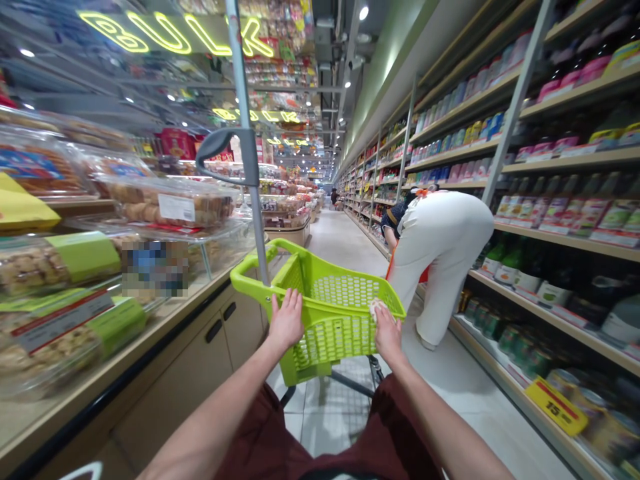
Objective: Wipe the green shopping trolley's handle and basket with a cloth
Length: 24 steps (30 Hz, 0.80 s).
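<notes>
Aisle: bright, ceiling spotlights at twelve
Neon sign: yellow glow at eleven
Floor: soft shadows at six
Packages: glare, smeary blur at nine
Patch: pixelated, at nine
Bottles: edge-stretched, soft at three

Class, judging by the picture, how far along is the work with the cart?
Done: both the left hand and right hand are at the green cart. In hand: the right hand holds a white wad, perhaps a wipe, at the rim. Left: possibly more of the rim; the picture cannot show which parts are finished.
</notes>
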Tool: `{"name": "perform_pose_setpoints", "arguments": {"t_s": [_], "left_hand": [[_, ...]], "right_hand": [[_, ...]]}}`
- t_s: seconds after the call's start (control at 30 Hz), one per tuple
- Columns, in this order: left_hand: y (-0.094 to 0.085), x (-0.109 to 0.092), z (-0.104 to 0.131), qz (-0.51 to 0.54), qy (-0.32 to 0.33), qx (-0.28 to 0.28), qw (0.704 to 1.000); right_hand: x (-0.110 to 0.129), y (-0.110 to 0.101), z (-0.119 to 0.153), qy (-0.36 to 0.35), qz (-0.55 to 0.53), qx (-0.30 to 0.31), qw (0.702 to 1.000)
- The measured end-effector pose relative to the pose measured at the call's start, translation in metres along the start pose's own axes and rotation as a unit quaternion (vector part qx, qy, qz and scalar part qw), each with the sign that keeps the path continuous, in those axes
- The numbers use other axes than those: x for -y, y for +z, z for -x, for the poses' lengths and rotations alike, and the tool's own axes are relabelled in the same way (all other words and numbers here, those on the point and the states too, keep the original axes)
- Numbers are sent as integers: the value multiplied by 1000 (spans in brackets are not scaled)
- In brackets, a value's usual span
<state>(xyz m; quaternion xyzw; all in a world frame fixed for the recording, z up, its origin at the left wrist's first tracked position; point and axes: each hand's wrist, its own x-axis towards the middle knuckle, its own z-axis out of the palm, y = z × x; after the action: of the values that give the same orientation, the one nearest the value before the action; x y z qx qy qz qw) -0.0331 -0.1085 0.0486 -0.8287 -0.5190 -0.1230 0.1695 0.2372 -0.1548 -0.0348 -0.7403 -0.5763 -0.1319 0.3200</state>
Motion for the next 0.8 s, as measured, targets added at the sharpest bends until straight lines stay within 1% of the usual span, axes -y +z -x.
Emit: {"name": "perform_pose_setpoints", "arguments": {"t_s": [0.07, 0.17, 0.23, 0.3, 0.37, 0.43, 0.47, 0.5, 0.53, 0.57, 0.6, 0.67, 0.7, 0.8], "left_hand": [[-1, -8, 0, 2, 7, 7, 1000], [-3, -16, 0, 11, 26, 8, 1000], [-7, -16, 2, 22, 52, 5, 998], [-13, -9, 6, 37, 74, -14, 996], [-20, 7, 11, 47, 62, -61, 995], [-28, 28, 14, 45, 0, -117, 992], [-31, 39, 13, 40, -43, -136, 989], [-34, 49, 12, 34, -82, -143, 986], [-36, 57, 10, 28, -107, -135, 985], [-37, 63, 8, 21, -116, -119, 986], [-38, 66, 6, 15, -113, -99, 989], [-38, 66, 2, 5, -91, -66, 994], [-37, 64, 1, 1, -85, -58, 995], [-35, 57, 1, -10, -81, -54, 995]], "right_hand": [[23, 3, -5, -13, -21, 16, 1000], [65, 7, -13, -70, -60, 50, 994], [84, 7, -18, -104, -81, 63, 989], [90, 6, -23, -109, -95, 69, 987], [84, 4, -27, -91, -103, 72, 988], [76, 3, -30, -70, -103, 75, 989], [74, 3, -31, -65, -102, 76, 990], [74, 3, -32, -62, -100, 77, 990], [77, 3, -33, -61, -99, 78, 990], [82, 3, -34, -63, -99, 78, 990], [89, 3, -34, -70, -100, 79, 989], [106, 4, -35, -88, -103, 80, 988], [116, 4, -35, -98, -105, 79, 986], [142, 5, -37, -123, -119, 68, 983]]}}
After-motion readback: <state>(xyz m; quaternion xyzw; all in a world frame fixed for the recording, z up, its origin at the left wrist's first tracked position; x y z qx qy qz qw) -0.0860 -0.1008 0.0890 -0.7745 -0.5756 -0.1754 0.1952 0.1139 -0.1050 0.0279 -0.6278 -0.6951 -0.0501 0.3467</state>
